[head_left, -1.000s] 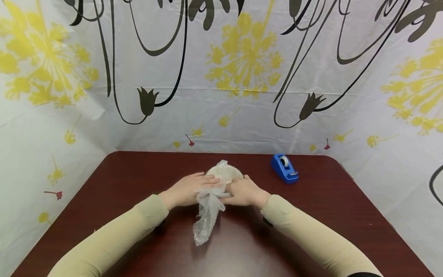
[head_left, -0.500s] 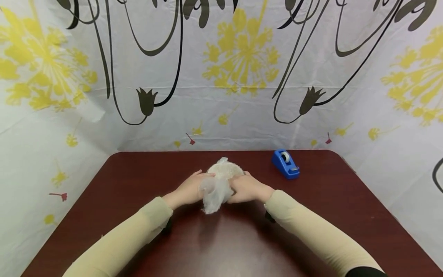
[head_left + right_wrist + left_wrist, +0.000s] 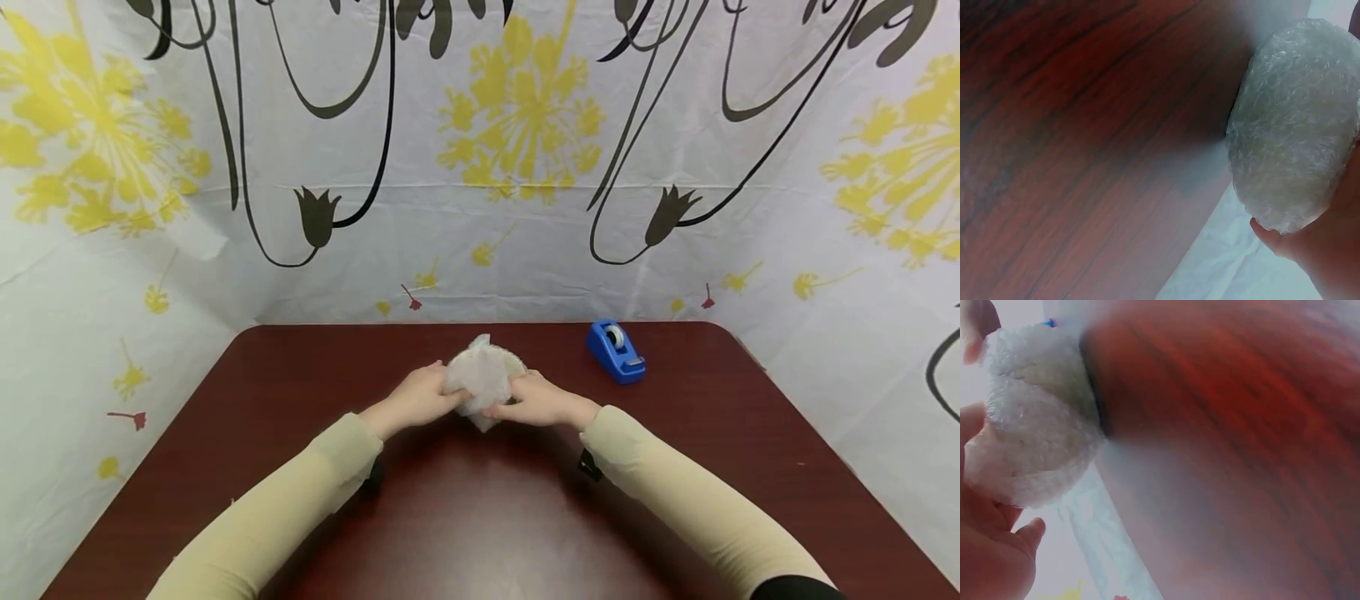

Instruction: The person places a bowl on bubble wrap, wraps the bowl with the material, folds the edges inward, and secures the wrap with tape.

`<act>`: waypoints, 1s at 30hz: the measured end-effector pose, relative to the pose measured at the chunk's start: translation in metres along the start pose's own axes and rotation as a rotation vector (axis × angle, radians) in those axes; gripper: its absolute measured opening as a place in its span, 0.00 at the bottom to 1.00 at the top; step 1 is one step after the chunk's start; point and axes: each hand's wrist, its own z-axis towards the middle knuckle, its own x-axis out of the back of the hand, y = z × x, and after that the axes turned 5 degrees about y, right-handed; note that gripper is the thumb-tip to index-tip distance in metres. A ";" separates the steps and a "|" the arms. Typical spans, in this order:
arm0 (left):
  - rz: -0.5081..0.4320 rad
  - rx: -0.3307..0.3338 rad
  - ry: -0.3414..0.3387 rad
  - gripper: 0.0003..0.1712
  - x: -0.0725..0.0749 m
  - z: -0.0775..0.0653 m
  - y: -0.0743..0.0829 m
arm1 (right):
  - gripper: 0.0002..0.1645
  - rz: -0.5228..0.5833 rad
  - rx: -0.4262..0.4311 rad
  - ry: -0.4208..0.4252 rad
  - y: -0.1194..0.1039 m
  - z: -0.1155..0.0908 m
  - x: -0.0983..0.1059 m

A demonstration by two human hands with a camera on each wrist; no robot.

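Observation:
A rounded bundle in translucent bubble wrap (image 3: 483, 377) stands on the dark red table between both hands. What lies inside the wrap is hidden. My left hand (image 3: 420, 397) grips its left side, the thumb over the near face. On the opposite side my right hand (image 3: 546, 402) holds it, with the thumb low at the front. The left wrist view shows the wrapped bundle (image 3: 1041, 431) overlapped in layers, beside the left hand's fingers (image 3: 972, 422). In the right wrist view, the bundle (image 3: 1297, 125) looks smooth and oval, with right fingers (image 3: 1266, 237) under its edge.
A blue tape dispenser (image 3: 617, 352) with a roll in it stands at the back right of the table (image 3: 480, 517). Behind the table's far edge hangs a white patterned sheet (image 3: 487, 275), which also covers both sides.
The loose tail of wrap that hung toward me has been folded up over the bundle's near face. Both hands have shifted from pressing on top to holding the sides.

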 end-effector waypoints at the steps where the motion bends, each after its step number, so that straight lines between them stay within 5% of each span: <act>1: 0.004 0.015 -0.001 0.20 0.001 0.001 0.001 | 0.22 0.010 0.000 -0.002 0.000 0.000 0.000; 4: -0.025 0.050 0.005 0.26 0.002 0.001 0.003 | 0.19 0.023 -0.004 -0.004 0.000 0.001 0.000; 9: -0.085 0.031 0.046 0.11 0.001 0.004 0.006 | 0.21 0.015 0.003 0.001 0.000 0.000 -0.001; 13: 0.034 -0.019 0.099 0.17 0.005 0.008 0.012 | 0.26 0.018 -0.043 -0.016 -0.001 -0.001 0.001; 17: 0.108 0.036 0.122 0.27 0.010 0.008 0.021 | 0.27 0.053 -0.108 -0.055 -0.004 -0.001 0.003; 30: -0.181 0.143 0.170 0.22 0.017 0.006 0.038 | 0.33 0.121 -0.198 -0.147 -0.012 0.004 0.011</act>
